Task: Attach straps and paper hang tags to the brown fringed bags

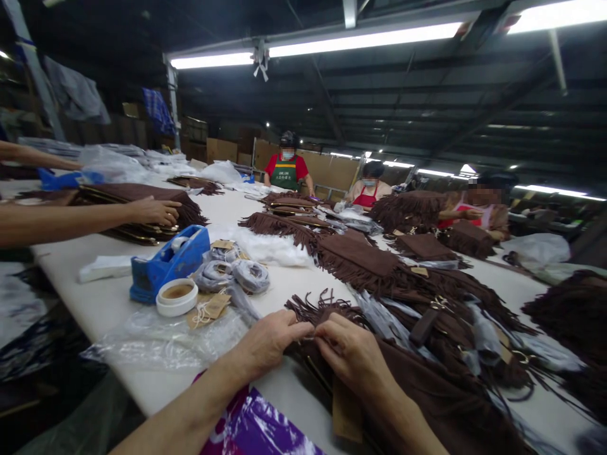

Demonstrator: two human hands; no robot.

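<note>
A brown fringed bag lies in front of me, with a gold-coloured zip along its near edge. My left hand pinches the bag's upper edge. Right beside it, my right hand grips the same edge, thumbs almost meeting. Whatever small part sits between the fingertips is hidden. Below my right hand hangs a brown card tag. Fringe strands stick up just beyond both hands. Under my left forearm lies a shiny purple plastic bag.
Left of my hands stand a blue tape dispenser, a white tape roll, card tags and bundled grey straps. More fringed bags cover the table's right side. A co-worker's hand rests on stacked bags at left; several people work beyond.
</note>
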